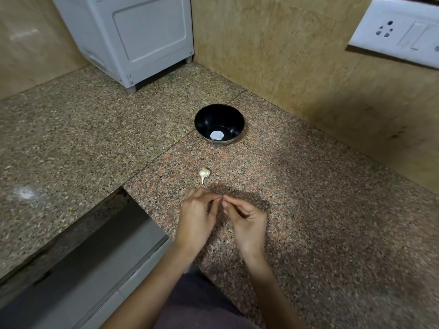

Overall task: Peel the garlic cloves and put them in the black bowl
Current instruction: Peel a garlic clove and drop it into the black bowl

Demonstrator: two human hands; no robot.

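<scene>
I'm at the peeling step. Low in the centre of the frame, my left hand (199, 211) and right hand (248, 219) meet fingertip to fingertip. Both are curled and pinching something too small and hidden to make out; I take it for a clove. The bulb (204, 173) lies on the surface (308, 186) just above the hands, apart from them. The bowl (237, 119) stands higher, mid-frame, with a white piece (216, 135) at its bottom, probably already peeled. Next I need to strip the skin with my nails, then reach past the bulb to the bowl.

Garlic bulb (204, 173) lies nr black bowl (209, 119) w/ white clove (216, 135) inside.
</scene>
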